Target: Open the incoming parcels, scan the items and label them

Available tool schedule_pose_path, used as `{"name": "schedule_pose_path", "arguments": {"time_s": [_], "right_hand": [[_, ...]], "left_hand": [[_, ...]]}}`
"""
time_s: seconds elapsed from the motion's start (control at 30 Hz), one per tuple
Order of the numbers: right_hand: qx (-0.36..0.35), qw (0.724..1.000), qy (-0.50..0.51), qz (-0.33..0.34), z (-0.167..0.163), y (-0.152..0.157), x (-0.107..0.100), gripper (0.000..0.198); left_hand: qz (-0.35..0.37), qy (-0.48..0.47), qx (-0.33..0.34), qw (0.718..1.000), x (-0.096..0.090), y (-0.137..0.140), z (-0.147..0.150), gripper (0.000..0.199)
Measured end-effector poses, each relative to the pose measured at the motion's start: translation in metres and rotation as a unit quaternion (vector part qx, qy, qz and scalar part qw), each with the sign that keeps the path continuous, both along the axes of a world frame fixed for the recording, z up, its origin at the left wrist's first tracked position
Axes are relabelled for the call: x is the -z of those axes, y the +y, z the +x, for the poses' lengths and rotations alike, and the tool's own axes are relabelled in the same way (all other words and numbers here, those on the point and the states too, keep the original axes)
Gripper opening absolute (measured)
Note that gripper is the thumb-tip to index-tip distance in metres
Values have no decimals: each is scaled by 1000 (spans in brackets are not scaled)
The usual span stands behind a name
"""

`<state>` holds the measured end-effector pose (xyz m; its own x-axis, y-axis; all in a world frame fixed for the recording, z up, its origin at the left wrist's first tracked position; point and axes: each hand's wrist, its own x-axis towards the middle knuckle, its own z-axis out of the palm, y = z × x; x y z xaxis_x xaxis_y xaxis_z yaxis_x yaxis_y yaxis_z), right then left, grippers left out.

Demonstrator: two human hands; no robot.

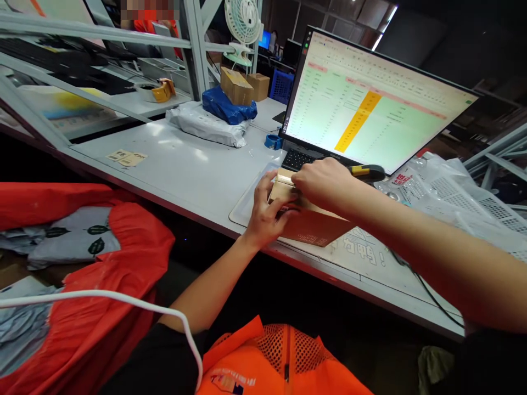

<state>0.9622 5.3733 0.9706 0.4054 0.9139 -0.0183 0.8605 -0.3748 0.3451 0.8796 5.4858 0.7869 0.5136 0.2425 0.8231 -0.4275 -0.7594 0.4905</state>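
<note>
A brown cardboard box (pixel 307 229) lies at the table's front edge, partly over a mat, with shiny tape across its top end. My left hand (pixel 265 211) grips the near-left end of the box, fingers over its top and thumb along the side. Above the box, my right hand (pixel 321 178) is closed in a fist around a yellow and black utility knife (pixel 367 173). The knife's handle sticks out behind the wrist; its blade is hidden by the fist and the box.
Behind the box stands a laptop (pixel 370 104) showing a spreadsheet. Bagged parcels (pixel 209 125), small cartons (pixel 236 86) and a blue tape roll (pixel 273 141) are further back. Clear plastic packaging (pixel 440 186) is at right. A red sack (pixel 140 236) holds parcels at left; a white cable (pixel 123 299) crosses nearby.
</note>
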Motion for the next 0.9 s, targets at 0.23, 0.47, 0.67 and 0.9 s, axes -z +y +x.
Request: {"name": "schedule_pose_path", "arguments": {"time_s": [0.23,0.47,0.67,0.9], "right_hand": [[182,978,-35,-91,31,-141,-11,17],[309,951,25,-19,42,-208,92,39],[304,949,34,79,40,-218,155,47],[78,880,69,464,16,-195,93,36]], "left_hand": [[42,-40,11,998,-16,6,-5,30],[110,156,111,975,-103,38,9,29],[264,351,128,889,-146,54,71,56],[409,348,93,838,-153,39,85,44]]}}
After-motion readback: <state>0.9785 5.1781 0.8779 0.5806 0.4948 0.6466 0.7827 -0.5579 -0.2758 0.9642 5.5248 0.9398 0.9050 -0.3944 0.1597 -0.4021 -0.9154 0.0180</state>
